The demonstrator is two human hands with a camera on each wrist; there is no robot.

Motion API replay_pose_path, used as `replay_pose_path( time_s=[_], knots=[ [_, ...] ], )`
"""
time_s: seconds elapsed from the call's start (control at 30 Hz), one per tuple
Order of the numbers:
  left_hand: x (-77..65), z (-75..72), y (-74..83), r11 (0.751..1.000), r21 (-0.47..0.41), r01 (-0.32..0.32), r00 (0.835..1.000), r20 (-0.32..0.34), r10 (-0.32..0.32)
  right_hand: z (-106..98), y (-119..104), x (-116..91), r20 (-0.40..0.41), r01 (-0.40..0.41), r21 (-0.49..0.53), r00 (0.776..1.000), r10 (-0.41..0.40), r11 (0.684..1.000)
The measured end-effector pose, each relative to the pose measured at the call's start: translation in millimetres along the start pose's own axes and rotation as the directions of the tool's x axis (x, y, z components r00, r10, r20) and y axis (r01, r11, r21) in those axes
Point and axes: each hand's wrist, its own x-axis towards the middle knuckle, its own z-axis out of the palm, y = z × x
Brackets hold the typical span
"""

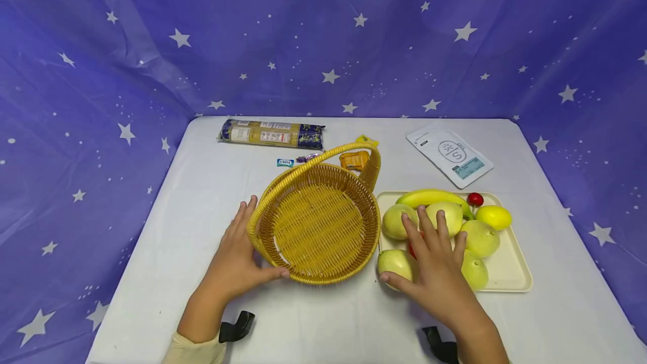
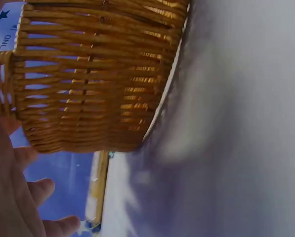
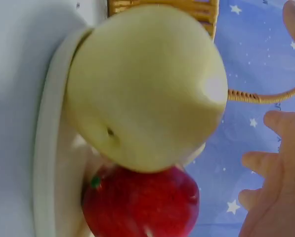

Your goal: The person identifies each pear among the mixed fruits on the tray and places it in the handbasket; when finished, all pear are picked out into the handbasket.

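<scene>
A yellow wicker basket [image 1: 318,229] with an arched handle stands mid-table, and nothing lies inside it. My left hand [image 1: 233,260] is at its left side with fingers spread, the thumb at the front rim; the left wrist view shows the fingertips [image 2: 41,190] extended beside the weave. My right hand [image 1: 437,271] hovers with spread fingers over a cream tray [image 1: 513,268] of fruit. Below it are a pale green pear [image 3: 147,89] and a red apple [image 3: 142,202], the apple mostly hidden in the head view. Several more pale green fruits, a banana [image 1: 434,196] and a lemon [image 1: 493,217] share the tray.
Behind the basket lie a long pasta packet [image 1: 273,134], a small blue-green wrapped sweet [image 1: 285,162], a purple wrapper [image 1: 307,158] and an orange packet [image 1: 354,160]. A white pouch [image 1: 450,153] is at the back right. A small red fruit [image 1: 475,199] sits at the tray's back edge.
</scene>
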Motion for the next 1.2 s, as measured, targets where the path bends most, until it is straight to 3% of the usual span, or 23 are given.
replay_pose_path(
  time_s=[0.13, 0.23, 0.33, 0.47, 0.6, 0.87, 1.0, 1.2],
  knots=[
    [6.9, 7.1, -0.8, 0.977, -0.215, 0.015, 1.000, 0.015, -0.013, 5.3, -5.6, -1.9, 0.015, 0.015, 0.031, 1.000, -0.016, 0.999],
    [10.6, 9.7, 2.4, 0.924, -0.381, 0.024, 1.000, 0.010, -0.021, 11.1, -9.3, -3.6, 0.024, 0.026, 0.055, 0.999, -0.028, 0.998],
    [12.1, 8.3, 9.5, 0.889, -0.459, 0.004, 1.000, -0.015, -0.012, 17.3, -11.5, -5.6, 0.040, 0.033, 0.095, 0.999, -0.037, 0.995],
    [11.4, 13.8, 7.5, 0.878, -0.478, 0.000, 0.999, -0.037, -0.019, 23.2, -11.0, -7.5, 0.051, 0.034, 0.125, 0.998, -0.041, 0.992],
    [10.7, 23.4, -2.0, 0.887, -0.460, 0.036, 0.998, -0.027, -0.054, 25.4, -9.6, -9.7, 0.043, 0.003, 0.164, 0.999, -0.010, 0.987],
    [11.4, 25.6, -5.4, 0.890, -0.454, 0.032, 0.998, -0.027, -0.049, 31.9, -8.4, -19.6, 0.038, -0.012, 0.206, 0.999, 0.004, 0.979],
    [11.4, 20.3, -0.4, 0.885, -0.465, 0.036, 0.998, -0.022, -0.052, 33.5, -6.3, -18.6, 0.014, -0.009, 0.211, 1.000, 0.006, 0.978],
    [9.9, 1.4, 21.3, 0.877, -0.480, 0.037, 0.999, -0.005, -0.045, 38.7, 3.3, -23.7, 0.029, -0.031, 0.222, 0.999, 0.025, 0.975]
  ],
)
